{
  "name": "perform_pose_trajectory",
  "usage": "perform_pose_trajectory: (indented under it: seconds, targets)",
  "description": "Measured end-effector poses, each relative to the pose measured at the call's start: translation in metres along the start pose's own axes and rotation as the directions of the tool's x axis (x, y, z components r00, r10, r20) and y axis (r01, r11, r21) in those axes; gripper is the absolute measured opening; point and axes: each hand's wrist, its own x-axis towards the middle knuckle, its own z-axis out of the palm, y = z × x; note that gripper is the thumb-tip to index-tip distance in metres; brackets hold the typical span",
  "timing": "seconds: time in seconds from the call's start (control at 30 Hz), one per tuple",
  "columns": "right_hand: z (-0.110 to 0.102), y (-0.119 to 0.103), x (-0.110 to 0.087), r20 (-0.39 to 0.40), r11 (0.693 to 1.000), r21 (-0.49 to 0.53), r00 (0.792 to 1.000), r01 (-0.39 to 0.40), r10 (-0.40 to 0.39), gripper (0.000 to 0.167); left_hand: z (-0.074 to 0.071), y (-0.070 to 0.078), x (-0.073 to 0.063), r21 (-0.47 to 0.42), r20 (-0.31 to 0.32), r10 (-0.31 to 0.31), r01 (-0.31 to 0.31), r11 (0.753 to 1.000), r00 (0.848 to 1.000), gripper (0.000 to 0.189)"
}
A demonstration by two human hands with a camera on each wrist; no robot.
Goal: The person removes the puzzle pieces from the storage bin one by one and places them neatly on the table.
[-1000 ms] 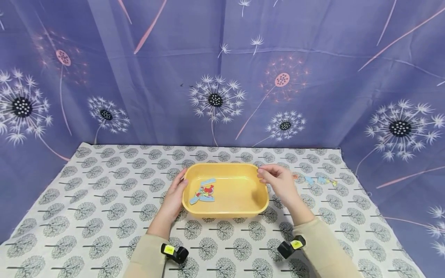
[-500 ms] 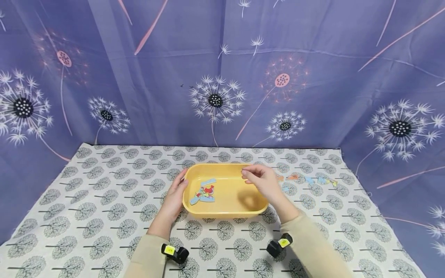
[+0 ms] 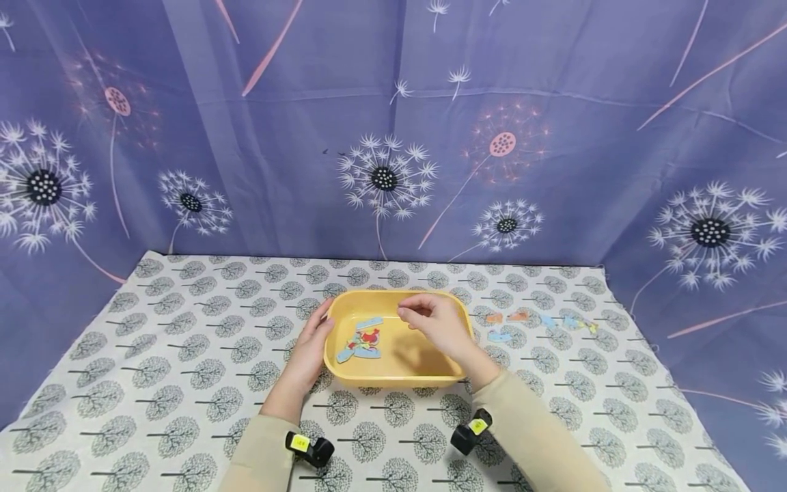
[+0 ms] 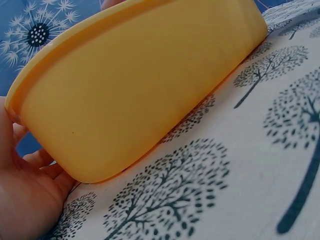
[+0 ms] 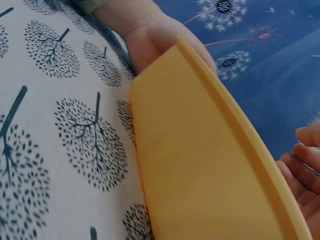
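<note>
A yellow plastic tub (image 3: 397,379) stands on the patterned cloth. My left hand (image 3: 305,354) grips its left end, thumb at the rim and fingers against the outer wall in the left wrist view. Over the tub's right half is my right hand (image 3: 438,326), fingers loosely bent, thumb near the forefinger, nothing visible between them; its shadow falls on the tub floor. Several small flat pieces (image 3: 367,352), blue, red and yellow like puzzle pieces, lie in a heap at the tub's left. One light blue strip (image 3: 369,322) lies apart behind the heap.
Right of the tub, several flat pieces lie in a loose row on the cloth: orange ones (image 3: 518,316), blue ones (image 3: 548,321) and a yellow one (image 3: 588,326). A blue piece (image 3: 499,336) lies nearer. A purple dandelion curtain (image 3: 283,171) hangs behind and at both sides.
My right hand has moved left from the tub's right rim to over its interior, uncovering pieces on the cloth at right. The left hand and the tub stay put.
</note>
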Motion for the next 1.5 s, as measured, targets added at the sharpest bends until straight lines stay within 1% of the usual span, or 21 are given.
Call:
perform_pose_trajectory:
  seconds: [0.3,0.37,0.53,0.6,0.73,0.83,1.17,1.23,1.4,1.5]
  targets:
    - [0.022,0.0,0.009,0.09,0.989,-0.139,0.995,0.047,-0.035,0.024,0.002,-0.001,-0.001,-0.008,-0.009,-0.013,0.013,1.0,1.0,0.049]
    - [0.026,0.001,0.01,0.096,0.985,-0.159,0.994,0.063,-0.048,0.023,0.003,-0.001,-0.001,-0.009,-0.008,-0.012,0.011,1.0,1.0,0.049]
    - [0.033,0.005,0.01,0.097,0.97,-0.232,0.994,0.072,-0.051,0.019,0.003,-0.002,0.0,0.004,-0.012,-0.015,0.015,1.0,1.0,0.049]
    - [0.034,0.006,0.011,0.116,0.96,-0.269,0.992,0.073,-0.043,0.02,0.002,-0.002,0.001,0.014,-0.018,-0.016,0.016,1.0,1.0,0.049]
    - [0.036,0.008,0.012,0.17,0.933,-0.349,0.985,0.086,-0.027,0.024,0.001,-0.002,0.001,0.019,-0.022,-0.021,0.021,1.0,1.0,0.049]
    - [0.037,0.01,0.013,0.195,0.913,-0.398,0.981,0.095,-0.017,0.027,0.0,-0.002,0.002,0.015,-0.016,-0.02,0.02,1.0,1.0,0.049]
    - [0.042,0.013,0.014,0.261,0.858,-0.503,0.965,0.108,0.032,0.036,-0.001,-0.001,0.001,0.016,-0.024,-0.017,0.018,1.0,1.0,0.049]
    - [0.043,0.014,0.015,0.274,0.843,-0.523,0.961,0.123,0.029,0.039,-0.001,0.0,0.001,0.016,-0.022,-0.015,0.016,1.0,1.0,0.05]
    - [0.044,0.015,0.015,0.301,0.793,-0.585,0.954,0.173,0.014,0.045,-0.001,-0.001,0.001,0.016,-0.019,-0.014,0.014,1.0,1.0,0.05]
    - [0.044,0.016,0.015,0.306,0.778,-0.601,0.952,0.185,0.009,0.045,-0.001,-0.001,0.001,0.009,-0.019,-0.012,0.012,1.0,1.0,0.05]
